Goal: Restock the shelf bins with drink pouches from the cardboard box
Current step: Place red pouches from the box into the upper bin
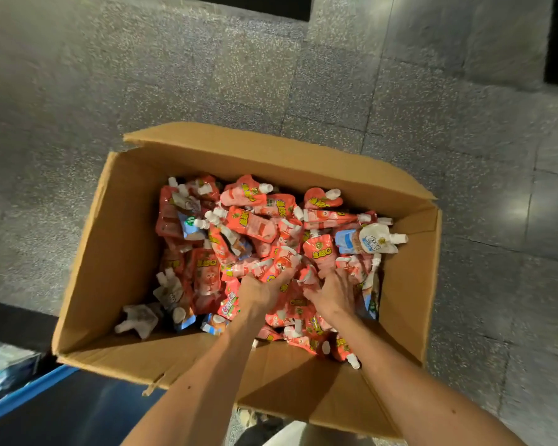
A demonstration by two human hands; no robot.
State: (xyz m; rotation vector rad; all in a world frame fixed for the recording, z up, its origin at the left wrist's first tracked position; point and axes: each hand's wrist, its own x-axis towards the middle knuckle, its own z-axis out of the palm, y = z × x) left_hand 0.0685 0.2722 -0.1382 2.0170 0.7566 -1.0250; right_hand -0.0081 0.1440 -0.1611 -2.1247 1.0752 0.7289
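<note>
An open cardboard box (116, 239) stands on the floor, heaped with several red drink pouches (248, 220) with white spouts, plus a few white and blue ones (372, 241). Both my arms reach down into the box. My left hand (260, 289) is dug into the heap near the middle and its fingers curl round red pouches (276, 268). My right hand (334, 292) lies just to the right of it, fingers buried among the red pouches and gripping them; the fingertips are hidden.
Grey speckled floor tiles (207, 75) surround the box. A blue shelf edge (29, 391) with packaged goods (4, 365) shows at the lower left, next to the box's near corner. Dark shelf bases sit at the top (248, 4) and top right.
</note>
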